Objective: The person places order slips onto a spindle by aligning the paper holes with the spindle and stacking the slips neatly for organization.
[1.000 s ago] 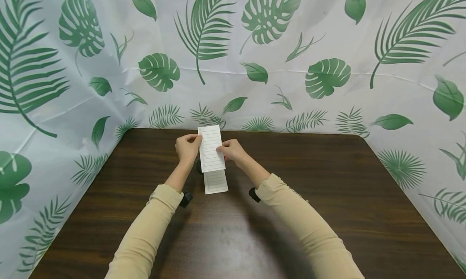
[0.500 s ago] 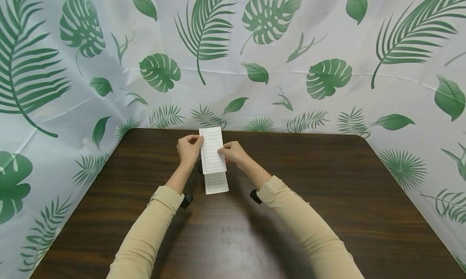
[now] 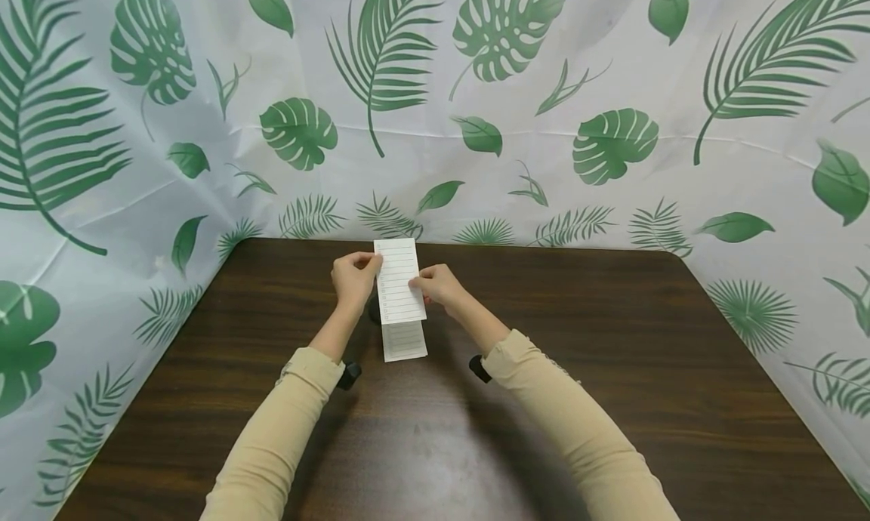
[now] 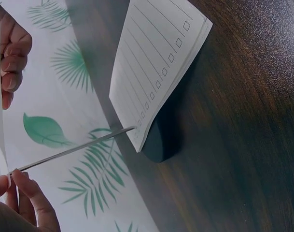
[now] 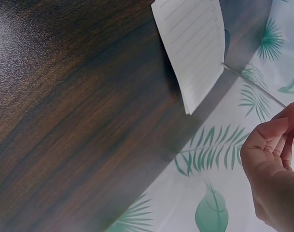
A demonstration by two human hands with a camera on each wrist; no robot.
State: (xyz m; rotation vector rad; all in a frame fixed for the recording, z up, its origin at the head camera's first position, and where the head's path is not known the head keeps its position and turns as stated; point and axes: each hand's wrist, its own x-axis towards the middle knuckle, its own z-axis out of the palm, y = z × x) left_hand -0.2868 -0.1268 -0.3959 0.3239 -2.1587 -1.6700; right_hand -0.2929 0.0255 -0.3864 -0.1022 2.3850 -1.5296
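Note:
In the head view a white lined sheet of paper point(image 3: 399, 283) with small checkboxes is held up by both hands. My left hand point(image 3: 353, 279) pinches its left edge between thumb and finger, and my right hand point(image 3: 438, 285) pinches the right edge lower down. Below it, several similar sheets point(image 4: 151, 63) are stuck on a thin metal spike point(image 4: 74, 153) that stands on a dark round base point(image 4: 159, 140). The spike's upper end meets the held sheet beside my left fingertips in the left wrist view; whether it pierces the paper is hard to tell.
A dark brown wooden table point(image 3: 612, 370) carries the spike near its far edge. Behind and beside it hangs a white cloth with green leaf prints point(image 3: 516, 158). Dark wrist cameras point(image 3: 479, 368) sit under the beige sleeves.
Both hands and the held sheet have shifted very slightly right and down. Their grip on the sheet looks the same, and the sheets on the spike have stayed put.

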